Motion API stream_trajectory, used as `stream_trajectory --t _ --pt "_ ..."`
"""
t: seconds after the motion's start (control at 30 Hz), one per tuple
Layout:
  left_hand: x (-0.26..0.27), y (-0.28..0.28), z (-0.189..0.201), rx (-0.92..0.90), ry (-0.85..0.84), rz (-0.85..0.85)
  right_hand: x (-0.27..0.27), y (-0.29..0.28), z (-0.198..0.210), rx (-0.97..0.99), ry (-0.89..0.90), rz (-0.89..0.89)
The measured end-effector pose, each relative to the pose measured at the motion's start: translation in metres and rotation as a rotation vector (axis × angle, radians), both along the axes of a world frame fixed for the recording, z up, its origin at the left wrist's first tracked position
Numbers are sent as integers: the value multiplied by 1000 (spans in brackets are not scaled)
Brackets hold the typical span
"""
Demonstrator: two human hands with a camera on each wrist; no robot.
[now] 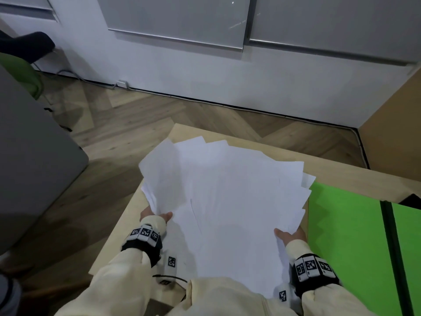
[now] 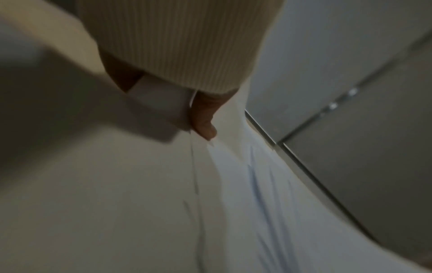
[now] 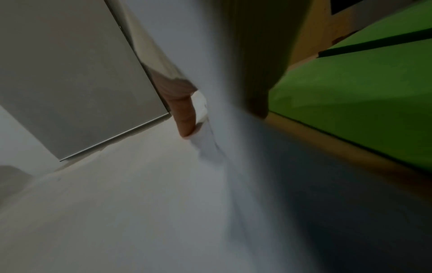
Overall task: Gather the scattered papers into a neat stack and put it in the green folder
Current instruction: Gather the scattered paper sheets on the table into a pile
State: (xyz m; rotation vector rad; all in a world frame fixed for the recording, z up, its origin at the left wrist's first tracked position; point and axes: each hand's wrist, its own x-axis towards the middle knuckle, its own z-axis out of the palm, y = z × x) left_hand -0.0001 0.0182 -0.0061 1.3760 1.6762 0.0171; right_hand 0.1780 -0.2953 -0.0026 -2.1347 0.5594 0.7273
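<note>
A fanned bundle of white papers [image 1: 227,197] is held up above the light wooden table [image 1: 341,176], its sheets uneven at the far edges. My left hand [image 1: 157,215] grips the bundle's left edge, thumb [image 2: 205,120] on top and the fingers hidden beneath the papers [image 2: 163,203]. My right hand [image 1: 289,236] grips the right edge the same way, its thumb [image 3: 184,114] pressed on the papers [image 3: 163,203]. The green folder [image 1: 348,242] lies open on the table to the right of the papers, with a dark spine [image 1: 391,247]; the folder [image 3: 362,96] also shows in the right wrist view.
The table's left edge [image 1: 118,226] drops to a wooden floor [image 1: 114,124]. A grey block [image 1: 34,156] stands at the left, a white wall with grey panels [image 1: 182,19] behind, and a brown board [image 1: 396,124] at the right. A dark object [image 1: 412,200] sits by the folder's far corner.
</note>
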Motion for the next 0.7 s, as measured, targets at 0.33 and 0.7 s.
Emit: stream_trajectory --t 0.33,0.7 --pt "0 0 -6 9 -2 -258 13 22 5 -104 127 132" --pt "11 3 -7 105 -128 -81 12 34 2 -52 33 125"
